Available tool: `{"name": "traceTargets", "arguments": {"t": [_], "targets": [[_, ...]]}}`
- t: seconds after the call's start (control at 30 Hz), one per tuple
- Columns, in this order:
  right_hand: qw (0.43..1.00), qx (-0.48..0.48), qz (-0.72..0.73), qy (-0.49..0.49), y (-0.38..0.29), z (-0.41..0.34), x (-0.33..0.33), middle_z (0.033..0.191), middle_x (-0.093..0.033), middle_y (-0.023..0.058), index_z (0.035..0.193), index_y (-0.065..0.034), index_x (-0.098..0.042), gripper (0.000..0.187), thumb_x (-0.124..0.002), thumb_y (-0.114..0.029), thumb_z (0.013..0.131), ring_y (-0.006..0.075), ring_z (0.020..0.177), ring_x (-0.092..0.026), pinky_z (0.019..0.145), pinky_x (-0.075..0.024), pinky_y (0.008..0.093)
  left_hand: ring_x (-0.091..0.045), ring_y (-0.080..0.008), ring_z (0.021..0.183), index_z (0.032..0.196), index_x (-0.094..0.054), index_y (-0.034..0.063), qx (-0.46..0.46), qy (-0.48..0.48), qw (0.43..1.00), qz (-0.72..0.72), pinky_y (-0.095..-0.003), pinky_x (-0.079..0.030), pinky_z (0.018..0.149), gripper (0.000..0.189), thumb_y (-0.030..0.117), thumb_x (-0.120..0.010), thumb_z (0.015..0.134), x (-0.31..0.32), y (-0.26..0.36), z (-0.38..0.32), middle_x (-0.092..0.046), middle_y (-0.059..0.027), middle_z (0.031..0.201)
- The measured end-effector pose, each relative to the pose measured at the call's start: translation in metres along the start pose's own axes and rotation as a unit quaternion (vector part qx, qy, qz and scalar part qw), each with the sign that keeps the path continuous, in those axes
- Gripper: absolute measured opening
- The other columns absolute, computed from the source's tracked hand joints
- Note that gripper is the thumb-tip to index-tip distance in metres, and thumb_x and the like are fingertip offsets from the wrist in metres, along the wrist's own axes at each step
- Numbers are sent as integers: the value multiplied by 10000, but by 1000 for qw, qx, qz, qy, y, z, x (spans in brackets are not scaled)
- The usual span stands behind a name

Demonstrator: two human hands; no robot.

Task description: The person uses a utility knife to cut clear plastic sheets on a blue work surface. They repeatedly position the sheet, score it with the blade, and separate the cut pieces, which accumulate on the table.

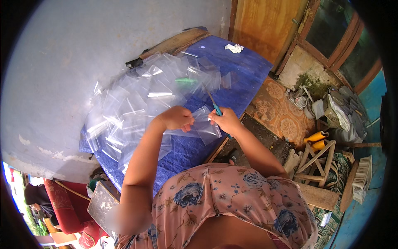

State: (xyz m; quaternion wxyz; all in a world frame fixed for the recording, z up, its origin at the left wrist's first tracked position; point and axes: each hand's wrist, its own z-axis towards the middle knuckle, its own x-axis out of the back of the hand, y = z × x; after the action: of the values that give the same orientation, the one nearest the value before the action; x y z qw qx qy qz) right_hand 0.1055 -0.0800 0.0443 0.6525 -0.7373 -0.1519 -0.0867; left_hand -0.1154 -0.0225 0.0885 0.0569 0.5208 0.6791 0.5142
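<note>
My right hand point(228, 121) grips a tool with a teal handle point(217, 109) and a long thin metal shaft, which points away from me over the tabletop. Its thumb and fingertips also meet the right part of a clear plastic bag point(206, 127). At that bag's left edge, the fingers of my left hand point(178, 118) are curled and pinched together. A large loose heap of clear plastic bags point(140, 93) spreads beyond and to the left of my hands. Beneath everything lies a blue tarpaulin point(245, 71) covering the table. Something green point(186, 80) shows among the bags.
A crumpled white scrap point(234, 48) lies on the tarpaulin's far end. A wooden board point(175, 43) runs along the grey wall point(77, 37). To the right are a wooden stool frame point(317, 165), yellow boots point(317, 141) and piled household items point(339, 109). A red sofa point(62, 205) stands at lower left.
</note>
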Motion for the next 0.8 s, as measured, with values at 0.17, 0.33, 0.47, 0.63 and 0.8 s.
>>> {"name": "traceTargets", "arguments": {"t": [0.17,0.33,0.47,0.63,0.8], "targets": [[995,-68,61,-23,10,-3,-2,733,-649,66,855,10,-625,213,-665,-199,837,148,598,-569,558,-439,300,-659,-152,729,913,-665,43,46,-59,994,78,-269,-506,621,272,298,-584,861,20,-3,9,-673,-65,769],[976,-38,-210,36,50,35,-27,755,-658,140,855,5,-622,231,-652,-222,825,261,692,-645,630,-483,374,-643,-144,725,891,-676,72,100,-61,984,133,-291,-503,638,296,353,-589,856,-2,-42,74,-664,-56,779],[946,8,-311,86,66,39,-37,833,-648,213,846,5,-602,208,-631,-197,813,412,832,-609,742,-475,479,-653,-177,729,869,-678,77,108,11,971,214,-328,-509,650,317,388,-631,830,-19,-61,94,-676,-64,793],[930,54,-347,109,67,37,-43,888,-632,182,886,-24,-585,174,-617,-183,825,392,861,-606,745,-486,470,-655,-269,809,861,-676,76,92,148,932,317,-394,-508,684,424,489,-676,766,-24,-65,83,-680,-87,820],[915,75,-394,35,67,30,-33,947,-578,146,996,-94,-613,179,-617,-163,832,352,917,-598,774,-497,439,-650,-275,844,840,-669,82,115,201,924,305,-403,-503,692,485,549,-702,714,-26,-65,73,-676,-90,835]]}}
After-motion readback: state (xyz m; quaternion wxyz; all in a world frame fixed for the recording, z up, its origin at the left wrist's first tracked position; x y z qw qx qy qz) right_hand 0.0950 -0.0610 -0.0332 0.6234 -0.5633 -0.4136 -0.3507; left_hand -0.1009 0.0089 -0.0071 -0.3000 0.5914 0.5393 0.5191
